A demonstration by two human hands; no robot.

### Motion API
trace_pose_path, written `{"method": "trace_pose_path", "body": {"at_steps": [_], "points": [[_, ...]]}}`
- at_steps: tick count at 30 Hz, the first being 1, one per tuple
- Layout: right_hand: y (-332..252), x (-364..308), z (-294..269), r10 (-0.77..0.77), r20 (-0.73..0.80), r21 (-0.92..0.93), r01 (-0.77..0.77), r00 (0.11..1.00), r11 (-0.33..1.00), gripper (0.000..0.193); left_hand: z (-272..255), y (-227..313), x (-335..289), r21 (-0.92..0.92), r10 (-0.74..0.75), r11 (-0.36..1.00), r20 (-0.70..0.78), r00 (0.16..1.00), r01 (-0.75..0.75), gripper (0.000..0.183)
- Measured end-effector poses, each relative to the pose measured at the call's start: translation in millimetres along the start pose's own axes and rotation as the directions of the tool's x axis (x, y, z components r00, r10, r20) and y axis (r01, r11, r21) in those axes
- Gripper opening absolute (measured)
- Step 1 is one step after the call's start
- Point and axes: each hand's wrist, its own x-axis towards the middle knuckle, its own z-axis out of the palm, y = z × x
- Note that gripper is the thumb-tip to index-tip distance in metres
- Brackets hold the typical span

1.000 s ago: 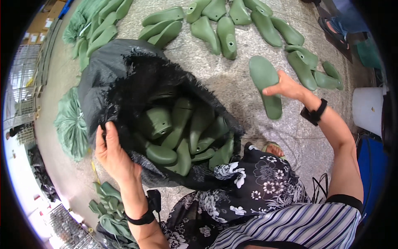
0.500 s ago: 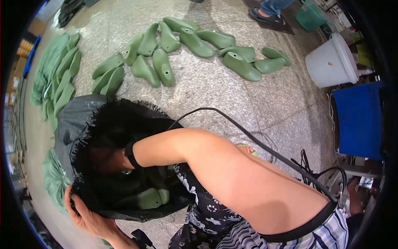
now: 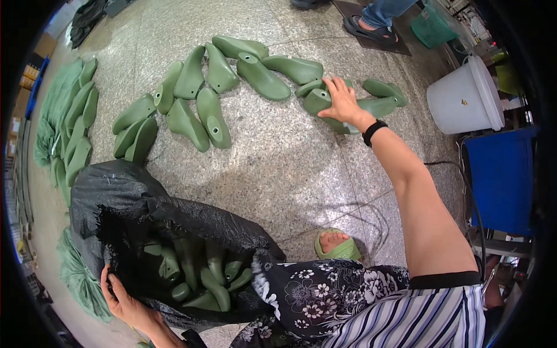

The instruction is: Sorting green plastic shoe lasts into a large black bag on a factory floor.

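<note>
My left hand (image 3: 129, 304) pinches the rim of a black woven sack (image 3: 226, 223) at lower left. Inside the sack lie several green plastic shoe lasts (image 3: 214, 287), partly in shadow. On the floor at right, my right hand (image 3: 343, 104) is over a green shoe last (image 3: 318, 102), its fingers spread; whether they touch it is unclear. Another shoe last (image 3: 380, 107) lies just right of that hand. More shoe lasts (image 3: 264, 78) form a loose arc across the stone floor.
Green sacks (image 3: 55, 119) with more shoe lasts (image 3: 78, 107) stand at left. A white bucket (image 3: 461, 101) and a blue bin (image 3: 502, 174) are at right. Another person's foot in a dark clog (image 3: 371, 29) is at the far side. My green slipper (image 3: 341, 249) is near the sack.
My right hand has come out of the sack and reached far right over the shoe lasts on the floor. My left hand stays on the sack's rim.
</note>
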Motion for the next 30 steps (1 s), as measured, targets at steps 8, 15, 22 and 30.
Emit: {"method": "trace_pose_path", "body": {"at_steps": [8, 15, 22, 30], "points": [[-57, 7, -32, -0.092, 0.291, -0.214, 0.158, 0.952, 0.964, 0.074, 2, -5, 5, -0.047, -0.016, 0.999, 0.013, 1.0, 0.016, 0.022], [-39, -86, -33, -0.173, 0.317, 0.14, 0.135, 0.932, 0.981, 0.09, -2, 6, -6, -0.131, -0.094, 0.986, 0.107, 0.99, 0.108, 0.027], [-85, -176, -34, 0.08, 0.312, 0.31, -0.181, 0.947, 0.933, 0.088, -6, 42, -34, 0.086, 0.166, 0.98, 0.15, 0.975, -0.181, 0.023], [-138, -177, -56, 0.405, 0.487, 0.157, -0.534, 0.774, 0.831, 0.063, -20, 36, -17, 0.008, 0.227, 0.973, 0.171, 0.959, -0.231, 0.024]]}}
